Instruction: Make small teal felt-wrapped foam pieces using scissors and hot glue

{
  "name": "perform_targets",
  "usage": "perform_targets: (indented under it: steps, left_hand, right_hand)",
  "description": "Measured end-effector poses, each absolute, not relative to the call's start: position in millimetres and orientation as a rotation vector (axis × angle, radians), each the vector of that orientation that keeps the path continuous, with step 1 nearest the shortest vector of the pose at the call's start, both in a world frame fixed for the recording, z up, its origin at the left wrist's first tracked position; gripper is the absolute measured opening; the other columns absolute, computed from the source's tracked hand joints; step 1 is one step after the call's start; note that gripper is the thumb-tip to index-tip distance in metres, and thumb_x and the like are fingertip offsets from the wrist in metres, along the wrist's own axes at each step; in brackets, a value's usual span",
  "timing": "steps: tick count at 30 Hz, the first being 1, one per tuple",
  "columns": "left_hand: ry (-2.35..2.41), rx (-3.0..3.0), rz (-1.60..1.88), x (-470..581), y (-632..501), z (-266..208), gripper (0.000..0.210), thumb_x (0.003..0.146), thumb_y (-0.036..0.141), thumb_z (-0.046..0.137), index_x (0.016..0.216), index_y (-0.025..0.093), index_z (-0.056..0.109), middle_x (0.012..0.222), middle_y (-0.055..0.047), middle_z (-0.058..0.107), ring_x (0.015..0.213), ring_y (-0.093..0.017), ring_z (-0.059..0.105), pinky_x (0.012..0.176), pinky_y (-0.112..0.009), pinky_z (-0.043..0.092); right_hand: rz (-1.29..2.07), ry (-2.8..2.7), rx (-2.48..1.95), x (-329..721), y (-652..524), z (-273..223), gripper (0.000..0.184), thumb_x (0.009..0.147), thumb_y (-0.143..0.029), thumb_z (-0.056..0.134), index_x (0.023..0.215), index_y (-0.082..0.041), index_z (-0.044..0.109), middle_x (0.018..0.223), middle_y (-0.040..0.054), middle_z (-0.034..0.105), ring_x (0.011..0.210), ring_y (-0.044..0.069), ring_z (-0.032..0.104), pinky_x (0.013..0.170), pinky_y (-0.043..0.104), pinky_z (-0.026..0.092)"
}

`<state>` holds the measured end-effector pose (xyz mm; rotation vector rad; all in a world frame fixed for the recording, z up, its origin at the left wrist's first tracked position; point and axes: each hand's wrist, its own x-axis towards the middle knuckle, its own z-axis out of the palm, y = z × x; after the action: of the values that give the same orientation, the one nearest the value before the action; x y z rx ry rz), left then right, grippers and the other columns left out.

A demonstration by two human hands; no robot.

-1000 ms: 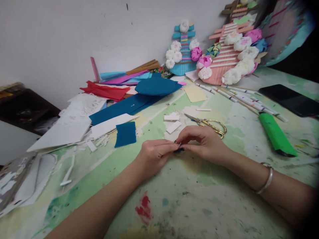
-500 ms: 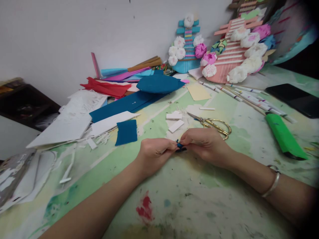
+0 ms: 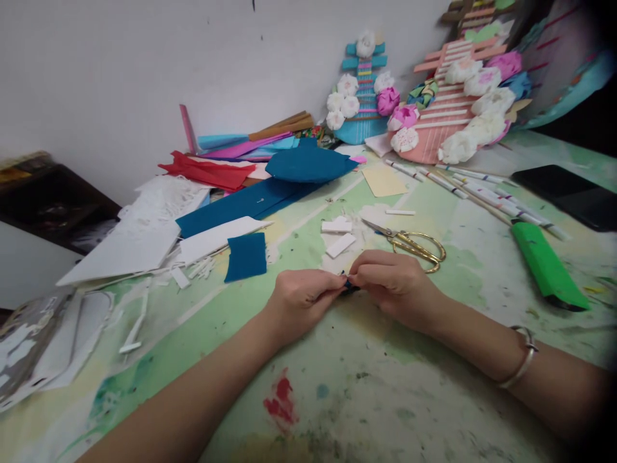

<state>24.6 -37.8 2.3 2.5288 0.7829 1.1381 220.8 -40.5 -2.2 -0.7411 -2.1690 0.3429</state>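
Observation:
Between my fingertips is a small piece of dark blue crepe paper (image 3: 346,283), mostly hidden by the fingers. My left hand (image 3: 303,299) pinches it from the left, and my right hand (image 3: 393,283) pinches it from the right, both just above the table. A flat blue crepe paper square (image 3: 246,257) lies left of my left hand. Gold-handled scissors (image 3: 409,241), their blades pointing left, rest just beyond my right hand. Small white foam board strips (image 3: 340,245) lie directly past my fingertips.
Blue crepe paper sheets (image 3: 226,207) and a red paper piece (image 3: 212,173) lie at the back left, beside white foam board (image 3: 130,247). Flower-decorated instrument models (image 3: 361,122) lean on the wall. Markers (image 3: 501,199), a black phone (image 3: 563,193) and a green case (image 3: 549,267) lie right.
My two hands have drawn slightly closer together over the blue paper, so less of it shows. The view has shifted slightly; the things on the table stay put.

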Motion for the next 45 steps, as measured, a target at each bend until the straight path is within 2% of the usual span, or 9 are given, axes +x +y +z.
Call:
perform_targets:
  steps: [5,10,14,19,25,28,31,37,45]
  left_hand:
    - [0.787,2.562,1.094,25,-39,0,0.014,0.084,0.013,0.056,0.085,0.017,0.069,0.081,-0.005,0.075,0.070,-0.014,0.070,0.063,-0.021,0.054]
    - [0.922,2.207,1.093,28,-37,-4,0.010,0.080,0.014,0.062,0.087,0.016,0.069,0.084,-0.006,0.075,0.072,-0.016,0.071,0.067,-0.025,0.057]
    - [0.955,1.846,1.042,32,-34,-4,0.008,0.076,0.020,0.068,0.080,0.014,0.066,0.076,-0.005,0.074,0.069,-0.018,0.071,0.063,-0.027,0.059]
    - [0.998,1.510,1.078,34,-33,0,0.017,0.070,0.026,0.074,0.075,0.012,0.067,0.073,-0.007,0.074,0.066,-0.018,0.071,0.063,-0.028,0.060]
    - [0.986,1.472,1.130,35,-37,3,0.015,0.069,0.024,0.075,0.072,0.012,0.067,0.069,-0.005,0.073,0.062,-0.016,0.070,0.060,-0.026,0.060]
    - [0.963,1.518,1.127,35,-39,3,0.011,0.069,0.021,0.074,0.072,0.013,0.068,0.071,-0.004,0.073,0.064,-0.016,0.070,0.062,-0.024,0.059]
    - [0.941,1.542,1.103,36,-40,3,0.008,0.070,0.019,0.073,0.071,0.014,0.068,0.071,-0.004,0.073,0.064,-0.015,0.070,0.062,-0.023,0.058]
    - [0.914,1.600,1.065,37,-43,4,0.005,0.070,0.016,0.071,0.070,0.013,0.068,0.069,-0.003,0.072,0.063,-0.013,0.068,0.061,-0.021,0.056]
    - [1.001,1.572,1.051,38,-44,5,0.006,0.071,0.017,0.072,0.074,0.013,0.069,0.074,-0.004,0.073,0.067,-0.014,0.069,0.066,-0.022,0.056]
  right_hand:
    - [0.324,-2.156,-0.806,222,-40,-5,0.025,0.084,-0.004,0.044,0.066,-0.015,0.058,0.069,0.0049,0.061,0.064,0.013,0.054,0.057,0.023,0.039]
    - [0.341,-2.173,-0.924,223,-39,-5,0.023,0.086,-0.011,0.049,0.067,-0.016,0.060,0.064,0.0015,0.060,0.058,0.011,0.052,0.053,0.021,0.036]
    - [0.521,-2.044,-0.951,221,-36,-5,0.014,0.081,-0.010,0.055,0.076,-0.017,0.067,0.071,0.0017,0.069,0.064,0.012,0.061,0.058,0.022,0.044]
    - [0.600,-1.938,-0.952,221,-38,3,0.021,0.082,-0.010,0.050,0.088,-0.017,0.069,0.082,0.0050,0.071,0.075,0.015,0.065,0.066,0.027,0.049]
    - [0.513,-2.040,-1.025,216,-50,12,0.008,0.085,-0.019,0.058,0.082,-0.015,0.065,0.070,0.0019,0.063,0.058,0.011,0.053,0.052,0.022,0.039]
    - [0.430,-2.096,-1.012,214,-51,11,0.008,0.085,-0.015,0.056,0.078,-0.016,0.060,0.068,0.0006,0.060,0.060,0.011,0.051,0.055,0.021,0.037]
    - [0.346,-2.172,-0.945,215,-50,9,0.013,0.087,-0.010,0.046,0.079,-0.017,0.055,0.072,0.0024,0.059,0.063,0.012,0.051,0.057,0.022,0.037]
    - [0.363,-2.201,-0.927,213,-53,8,0.017,0.073,-0.002,0.041,0.071,-0.016,0.050,0.067,0.0018,0.053,0.061,0.013,0.045,0.054,0.022,0.032]
    - [0.396,-2.040,-1.039,214,-53,12,0.018,0.068,0.001,0.042,0.066,-0.016,0.048,0.062,-0.0015,0.049,0.059,0.010,0.043,0.054,0.020,0.031]
